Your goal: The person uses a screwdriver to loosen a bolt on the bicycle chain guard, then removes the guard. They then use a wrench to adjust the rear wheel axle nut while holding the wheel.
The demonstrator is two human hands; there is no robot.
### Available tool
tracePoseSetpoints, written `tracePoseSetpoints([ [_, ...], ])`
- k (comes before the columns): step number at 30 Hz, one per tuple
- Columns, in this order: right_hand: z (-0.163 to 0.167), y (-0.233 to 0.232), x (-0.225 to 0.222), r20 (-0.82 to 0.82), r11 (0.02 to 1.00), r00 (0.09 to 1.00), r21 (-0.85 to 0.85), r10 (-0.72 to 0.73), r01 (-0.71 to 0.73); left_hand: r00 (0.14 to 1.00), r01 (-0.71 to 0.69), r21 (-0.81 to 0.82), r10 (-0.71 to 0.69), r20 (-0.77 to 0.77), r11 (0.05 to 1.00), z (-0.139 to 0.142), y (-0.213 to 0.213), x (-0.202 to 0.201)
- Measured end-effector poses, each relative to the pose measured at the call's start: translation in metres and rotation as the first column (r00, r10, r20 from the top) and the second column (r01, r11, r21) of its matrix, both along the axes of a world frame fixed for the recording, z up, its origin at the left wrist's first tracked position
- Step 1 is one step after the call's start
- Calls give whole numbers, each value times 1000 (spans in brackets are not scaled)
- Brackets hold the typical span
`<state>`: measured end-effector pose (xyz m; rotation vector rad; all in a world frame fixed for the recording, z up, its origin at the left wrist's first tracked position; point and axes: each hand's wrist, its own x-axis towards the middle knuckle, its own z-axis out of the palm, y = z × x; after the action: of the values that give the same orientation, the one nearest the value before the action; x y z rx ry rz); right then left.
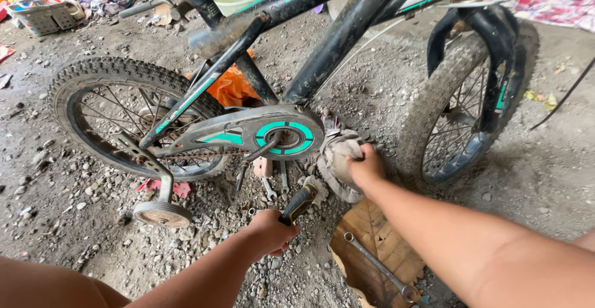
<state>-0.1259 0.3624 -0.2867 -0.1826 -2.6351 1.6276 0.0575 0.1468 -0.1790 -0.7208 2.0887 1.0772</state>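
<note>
Left hand (271, 229) is gripping a black-and-yellow-handled tool (299, 202); right hand (365, 167), at two o'clock, is clutching a grimy grey rag (339, 153) beside the teal-and-grey chain guard (260, 132), mid-wipe.

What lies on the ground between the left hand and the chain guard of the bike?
In the head view, small wrenches lie on gravel between the left hand and the chain guard; the hand's black-and-yellow tool handle points up toward them.

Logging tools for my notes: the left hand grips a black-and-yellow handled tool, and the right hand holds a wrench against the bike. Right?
Not quite. The right hand presses a rag, not a wrench, against the bike; the head view shows it. The left hand does hold the tool.
</note>
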Motion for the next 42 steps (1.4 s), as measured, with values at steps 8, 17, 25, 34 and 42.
tracePoseSetpoints([
  [8, 89, -22, 17, -439, 936, 893, 260, -103, 236, 999, -32, -14, 32, -13, 999, -3, 6, -5],
  [17, 208, 61, -81, -124, 719, 977, 694, 176, -41, 995, -40, -10, 38, -94, 999, -10, 13, -16],
  [25, 254, 111, -98, -70, 896, 980, 423, 184, -138, 981, -145, 13, 146, -130, 989, -7, 7, -18],
  [34, 234, 112, -128, 89, 989, 987, -76, 133, -127, 990, -107, -7, 106, -96, 994, -9, 29, -9],
  [42, 166, 112, -95, -139, 946, 953, 223, 269, -235, 999, -39, -15, 38, -39, 999, -8, 46, 2],
])
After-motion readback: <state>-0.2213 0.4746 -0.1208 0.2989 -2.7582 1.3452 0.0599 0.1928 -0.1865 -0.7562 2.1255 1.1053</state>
